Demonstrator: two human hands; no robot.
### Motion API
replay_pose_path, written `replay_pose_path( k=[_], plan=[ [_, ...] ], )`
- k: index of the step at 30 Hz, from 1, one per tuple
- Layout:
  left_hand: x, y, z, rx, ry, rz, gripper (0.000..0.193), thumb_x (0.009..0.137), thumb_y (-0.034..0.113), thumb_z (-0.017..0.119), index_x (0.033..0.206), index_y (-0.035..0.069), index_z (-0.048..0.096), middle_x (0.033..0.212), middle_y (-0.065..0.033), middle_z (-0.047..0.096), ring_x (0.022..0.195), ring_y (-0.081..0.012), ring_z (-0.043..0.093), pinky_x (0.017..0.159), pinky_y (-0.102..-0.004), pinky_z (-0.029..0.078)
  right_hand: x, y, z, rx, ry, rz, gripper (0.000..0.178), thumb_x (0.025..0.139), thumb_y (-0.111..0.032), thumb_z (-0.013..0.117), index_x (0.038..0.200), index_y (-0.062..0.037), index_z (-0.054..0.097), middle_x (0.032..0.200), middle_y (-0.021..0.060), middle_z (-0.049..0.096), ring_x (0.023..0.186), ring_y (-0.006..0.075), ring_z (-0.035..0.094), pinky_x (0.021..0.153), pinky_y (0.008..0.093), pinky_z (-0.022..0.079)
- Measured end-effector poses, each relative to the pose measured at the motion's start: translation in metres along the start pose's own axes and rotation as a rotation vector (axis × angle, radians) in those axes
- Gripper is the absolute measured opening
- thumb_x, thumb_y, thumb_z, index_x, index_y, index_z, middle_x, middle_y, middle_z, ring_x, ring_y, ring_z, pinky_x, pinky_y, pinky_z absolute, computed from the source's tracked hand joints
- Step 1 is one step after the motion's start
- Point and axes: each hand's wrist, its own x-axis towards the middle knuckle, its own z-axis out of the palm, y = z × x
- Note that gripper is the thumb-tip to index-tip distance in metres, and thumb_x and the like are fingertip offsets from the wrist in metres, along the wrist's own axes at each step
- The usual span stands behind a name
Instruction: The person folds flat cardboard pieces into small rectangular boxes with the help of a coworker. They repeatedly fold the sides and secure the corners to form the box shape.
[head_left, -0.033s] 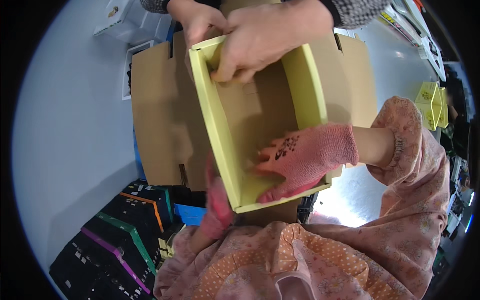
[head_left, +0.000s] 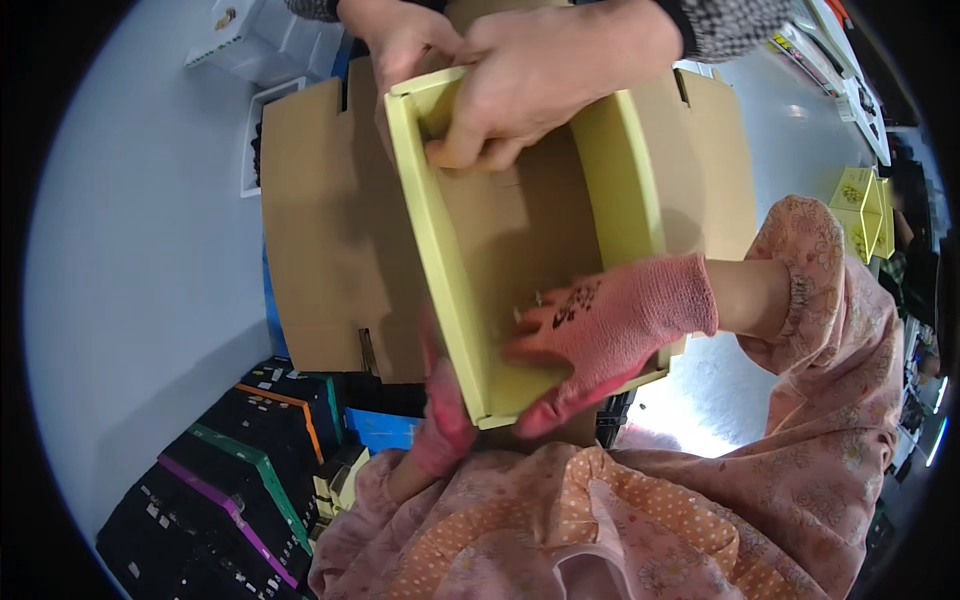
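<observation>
A yellow open carton box (head_left: 436, 255) with a brown inside is held up, slightly tilted, in the middle. My right hand (head_left: 625, 315), in a pink knitted glove, reaches over its near wall: the fingers are inside, blurred, and the thumb lies across the near edge. Against the outside of the left wall, at the near corner, is my left hand (head_left: 445, 415) in a matching glove; its fingertips are partly hidden and smeared. At the far end another person's bare hand (head_left: 560, 75) grips inside the far left corner, and that person's other hand (head_left: 405, 40) rests outside it.
Beneath the box a large brown cardboard carton (head_left: 315, 230) spreads its flaps. Black bins (head_left: 215, 500) with coloured edges stand at lower left. Smaller yellow boxes (head_left: 860, 205) sit on the right, and a white bin (head_left: 260, 45) is at upper left.
The yellow box has shifted slightly right and toward me. My right thumb has moved from inside the box onto its near edge. The other person's hands moved slightly right with the box.
</observation>
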Motion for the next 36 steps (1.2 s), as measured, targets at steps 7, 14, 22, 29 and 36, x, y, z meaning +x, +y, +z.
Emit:
replay_pose_path(
  k=[7, 14, 22, 29, 36],
  plan=[
    [0.005, -0.023, 0.020, -0.087, -0.022, -0.024, 0.049, 0.095, 0.023, 0.044, 0.138, 0.001, 0.040, 0.131, -0.0151, 0.048, 0.118, -0.0281, 0.049, 0.100, -0.0397, 0.041, 0.029, 0.015, 0.011, 0.162, -0.130, -0.006, 0.100, 0.073, -0.062, 0.070, 0.145, -0.0047, 0.031, 0.147, 0.0228, 0.030, 0.137, 0.0437, 0.028, 0.111, 0.0499, 0.029],
    [0.003, -0.024, 0.024, -0.107, -0.041, -0.012, 0.050, 0.097, 0.024, 0.042, 0.141, 0.002, 0.036, 0.134, -0.0144, 0.046, 0.123, -0.0273, 0.046, 0.103, -0.0390, 0.038, 0.046, 0.025, 0.008, 0.236, -0.240, -0.022, 0.104, 0.069, -0.062, 0.073, 0.147, -0.0068, 0.031, 0.150, 0.0221, 0.025, 0.139, 0.0424, 0.024, 0.115, 0.0488, 0.023],
    [0.019, -0.035, 0.035, -0.077, -0.008, 0.047, 0.051, 0.100, 0.026, 0.040, 0.144, 0.003, 0.032, 0.138, -0.0135, 0.043, 0.127, -0.0263, 0.042, 0.108, -0.0382, 0.034, 0.045, 0.015, -0.010, 0.367, -0.334, 0.020, 0.094, 0.068, -0.048, 0.076, 0.143, -0.0058, 0.040, 0.145, 0.0187, 0.034, 0.132, 0.0327, 0.038, 0.108, 0.0412, 0.033],
    [0.041, -0.041, 0.028, -0.018, 0.079, 0.102, 0.052, 0.102, 0.028, 0.038, 0.147, 0.004, 0.028, 0.141, -0.0128, 0.041, 0.132, -0.0255, 0.039, 0.111, -0.0375, 0.031, 0.021, 0.000, 0.012, 0.023, 0.197, -0.149, 0.044, 0.071, -0.033, 0.072, 0.100, -0.0008, 0.064, 0.104, 0.0167, 0.059, 0.098, 0.0348, 0.059, 0.089, 0.0415, 0.047],
    [0.032, -0.008, -0.015, -0.158, 0.345, 0.169, 0.049, 0.101, 0.019, 0.048, 0.145, 0.003, 0.033, 0.150, -0.0167, 0.030, 0.138, -0.0344, 0.032, 0.113, -0.0408, 0.027, -0.053, 0.024, 0.087, -0.122, 1.452, -0.176, 0.037, 0.080, -0.026, 0.070, 0.113, -0.0094, 0.066, 0.111, 0.0088, 0.063, 0.100, 0.0283, 0.059, 0.090, 0.0429, 0.044]
  ],
)
